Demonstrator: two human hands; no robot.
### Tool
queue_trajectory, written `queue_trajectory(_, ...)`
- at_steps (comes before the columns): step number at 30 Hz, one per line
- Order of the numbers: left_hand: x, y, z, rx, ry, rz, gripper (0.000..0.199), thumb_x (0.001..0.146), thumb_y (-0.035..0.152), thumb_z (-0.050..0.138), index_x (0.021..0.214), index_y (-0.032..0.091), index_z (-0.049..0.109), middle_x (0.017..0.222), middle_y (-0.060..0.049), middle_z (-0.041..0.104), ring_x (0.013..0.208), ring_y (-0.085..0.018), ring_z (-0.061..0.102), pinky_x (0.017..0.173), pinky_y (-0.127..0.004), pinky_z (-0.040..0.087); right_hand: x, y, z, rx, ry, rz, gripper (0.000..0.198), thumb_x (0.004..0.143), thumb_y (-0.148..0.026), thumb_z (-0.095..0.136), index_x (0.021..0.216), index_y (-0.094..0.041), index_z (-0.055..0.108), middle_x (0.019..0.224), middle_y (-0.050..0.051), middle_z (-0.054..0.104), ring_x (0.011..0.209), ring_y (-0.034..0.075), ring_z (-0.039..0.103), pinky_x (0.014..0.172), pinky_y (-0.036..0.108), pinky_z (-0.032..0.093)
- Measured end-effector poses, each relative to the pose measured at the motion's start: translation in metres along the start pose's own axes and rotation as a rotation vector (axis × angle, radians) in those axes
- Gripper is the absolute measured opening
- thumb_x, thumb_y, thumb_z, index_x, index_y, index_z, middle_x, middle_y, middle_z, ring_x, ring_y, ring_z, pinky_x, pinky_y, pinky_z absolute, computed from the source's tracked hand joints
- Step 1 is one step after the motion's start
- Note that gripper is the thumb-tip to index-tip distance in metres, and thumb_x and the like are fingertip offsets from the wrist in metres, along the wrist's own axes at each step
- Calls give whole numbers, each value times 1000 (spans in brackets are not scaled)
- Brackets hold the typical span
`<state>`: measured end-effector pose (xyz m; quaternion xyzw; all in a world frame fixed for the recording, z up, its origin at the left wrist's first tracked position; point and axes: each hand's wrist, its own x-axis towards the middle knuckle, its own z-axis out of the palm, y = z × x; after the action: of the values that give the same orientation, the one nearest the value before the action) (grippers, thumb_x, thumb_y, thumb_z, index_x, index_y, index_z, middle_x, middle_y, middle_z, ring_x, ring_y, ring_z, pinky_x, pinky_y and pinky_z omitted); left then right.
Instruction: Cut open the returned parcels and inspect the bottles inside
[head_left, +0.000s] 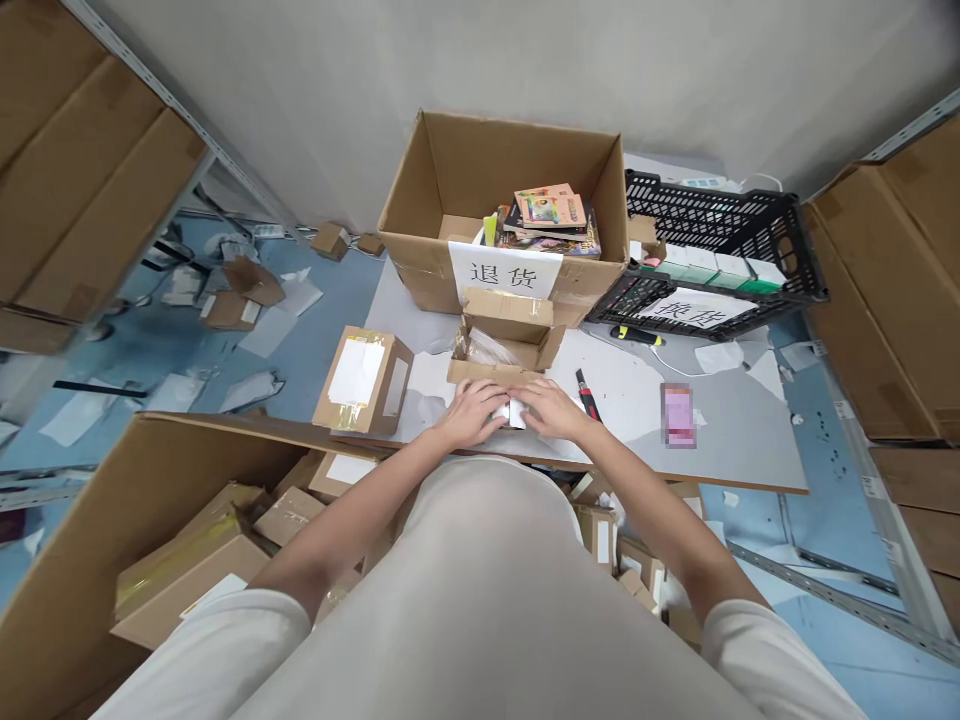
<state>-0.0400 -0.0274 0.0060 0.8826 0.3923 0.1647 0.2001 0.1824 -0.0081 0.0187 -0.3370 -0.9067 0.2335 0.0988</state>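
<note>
At the table's front edge, my left hand (476, 412) and my right hand (553, 408) come close together, fingers curled over a small white item (517, 413). Its kind is mostly hidden by the fingers. Just beyond them stands a small opened carton (540, 310), flaps up, with clear plastic wrapping (491, 348) inside. Its front flap lies right by my fingertips. A red and black box cutter (588, 396) rests to the right of my right hand. Left of my left hand sits a taped carton (360, 382) with a white label.
Behind stands a large open box (427, 265) holding several books (551, 212). A black crate (806, 250) with white-green boxes is at the back right. A pixelated pink object (679, 414) lies on the table (750, 455). Below left, a big carton (67, 540) holds several parcels.
</note>
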Motion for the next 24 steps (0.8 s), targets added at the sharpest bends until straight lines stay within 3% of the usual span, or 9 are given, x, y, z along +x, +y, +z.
queue_trajectory(4,1,-2,1,52,-52,-59,67,71,68,56,120,22,55,126,-15,49,117,-34,40,93,-49,28,-1,-2,-3,-25,-72,45,68,74,-50,67,129,-16,48,132,17,48,116,33,46,94,47,39)
queue_trajectory(9,7,-1,6,24,-73,-116,78,66,74,56,121,20,53,125,-15,46,111,-33,42,90,-47,32,5,-2,-2,78,-61,40,55,71,-45,71,112,-14,50,114,15,53,104,28,50,87,42,44)
queue_trajectory(13,11,1,6,25,-66,-112,68,72,67,56,122,22,52,126,-14,44,110,-32,42,89,-47,33,0,-1,-3,205,-4,56,42,71,-30,67,105,-17,47,110,13,55,100,25,53,84,40,46)
queue_trajectory(18,9,1,2,32,-45,-115,38,81,43,52,111,20,57,121,-12,49,109,-29,44,87,-44,35,-17,1,13,273,163,74,42,70,-9,49,111,-20,49,126,12,52,122,24,48,97,42,43)
queue_trajectory(24,16,6,-7,89,-89,50,47,83,51,49,119,22,55,127,-14,47,116,-30,41,90,-46,32,-31,0,32,13,339,152,28,86,-13,44,106,-21,61,119,9,60,123,25,47,107,54,28)
